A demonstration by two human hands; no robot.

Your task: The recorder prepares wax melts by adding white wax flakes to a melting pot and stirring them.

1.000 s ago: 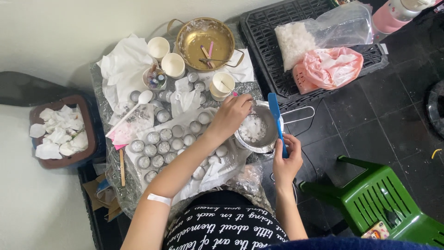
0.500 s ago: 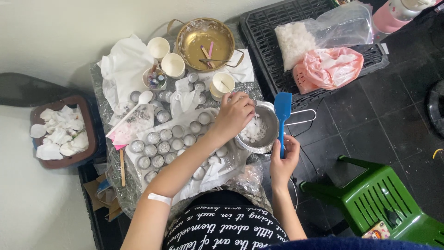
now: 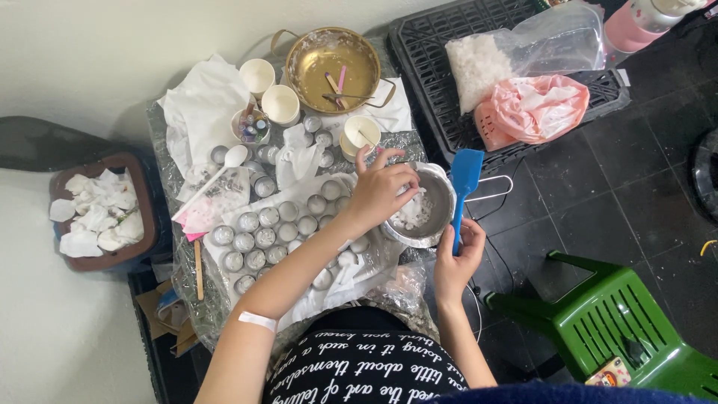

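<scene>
Spatula (image 3: 464, 187) comes first: it is blue, with a flat wide blade at the top and a long thin handle, and it stands up just beside the small metal pot (image 3: 425, 206), on the pot's right side. The right hand (image 3: 458, 258) has its fingers curled tight around the bottom of the handle, so this grip is closed on it. The blade looks soft and bendy and the handle stiffer, and the whole tool seems light, so low on the handle is a good place to hold it. The left hand (image 3: 380, 188) rests over the near rim of the pot, with its fingers bent down toward the white lumps (image 3: 411, 213) inside; I cannot tell if they pinch anything or only press on the rim. The pot looks hard, smooth and a bit slippery, and it could tip if pushed at the edge. Its thin wire handle (image 3: 490, 187) sticks out to the right. Left of the pot, on the bench (image 3: 172, 277), sit rows of small round metal cups (image 3: 265, 236), close together. A white spoon (image 3: 217, 172) lies past them. Farther off are paper cups (image 3: 280, 103), a gold bowl (image 3: 333, 69) with sticks in it, and a black crate (image 3: 426, 60) holding a clear bag (image 3: 523, 49) and a pink bag (image 3: 535, 108).
</scene>
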